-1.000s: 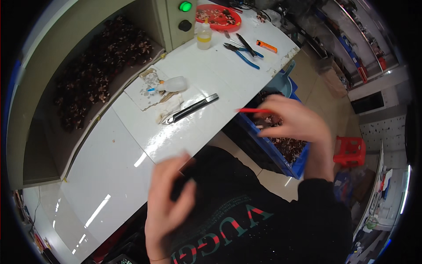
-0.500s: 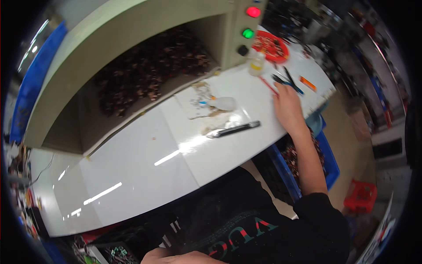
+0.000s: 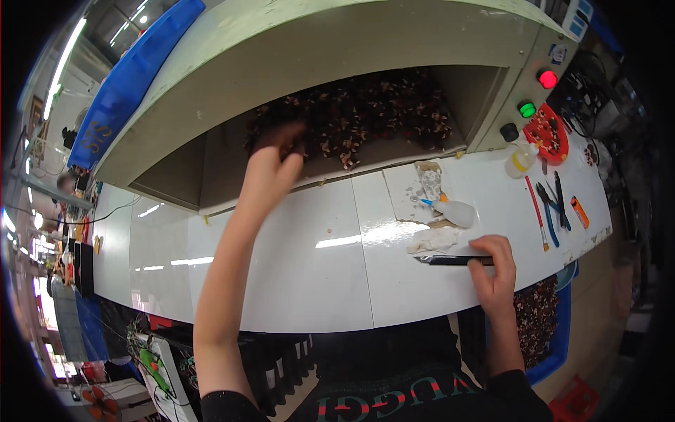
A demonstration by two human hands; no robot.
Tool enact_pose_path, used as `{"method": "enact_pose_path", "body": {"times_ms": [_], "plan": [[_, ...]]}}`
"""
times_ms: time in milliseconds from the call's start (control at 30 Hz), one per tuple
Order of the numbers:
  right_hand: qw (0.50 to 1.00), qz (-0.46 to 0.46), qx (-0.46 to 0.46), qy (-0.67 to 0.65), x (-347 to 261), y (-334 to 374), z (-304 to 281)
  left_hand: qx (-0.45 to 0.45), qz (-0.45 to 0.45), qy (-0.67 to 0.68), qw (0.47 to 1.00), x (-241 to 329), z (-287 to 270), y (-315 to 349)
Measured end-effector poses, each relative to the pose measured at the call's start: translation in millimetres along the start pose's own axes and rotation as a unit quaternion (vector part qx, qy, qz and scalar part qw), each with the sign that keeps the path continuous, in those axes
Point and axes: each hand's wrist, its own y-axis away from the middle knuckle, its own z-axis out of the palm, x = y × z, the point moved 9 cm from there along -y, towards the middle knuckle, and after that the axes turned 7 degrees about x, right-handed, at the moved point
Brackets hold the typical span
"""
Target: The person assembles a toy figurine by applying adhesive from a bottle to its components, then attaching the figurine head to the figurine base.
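My left hand [image 3: 278, 155] reaches into the wide opening of a beige machine [image 3: 485, 105], at a heap of small dark parts with pale ends [image 3: 351, 126]. Motion smears its fingers, so their grip does not show. Over the table, my right hand [image 3: 497, 271] curls its thumb and fingers round the right end of a slim black knife [image 3: 446, 260]. The knife lies flat below a crumpled white cloth [image 3: 432, 240]. A white squeeze bottle with a blue tip [image 3: 457, 212] rests on its side just beyond the cloth.
Pliers [image 3: 547, 211], a red-handled brush [image 3: 536, 211] and an orange tool [image 3: 580, 212] lie on the white table [image 3: 295, 281] at right. Behind them stand a clear bottle [image 3: 520, 162] and a red tray [image 3: 545, 133]. A blue bin [image 3: 559, 344] of dark parts sits beyond the table edge.
My right hand has left the pliers and come back left to the knife. My left hand has gone from the lower edge into the machine's opening. The view has also turned and shifted.
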Motion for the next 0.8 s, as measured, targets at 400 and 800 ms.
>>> {"method": "enact_pose_path", "body": {"times_ms": [400, 800], "plan": [[0.982, -0.047, -0.019, 0.182, -10, 6, 15, 0.092, 0.222, -0.3, 0.923, -35, 13, -68], [0.995, -0.09, -0.03, -0.012, -34, 34, 41, -0.117, -0.238, 0.387, 0.883, 36, 52, 151]]}}
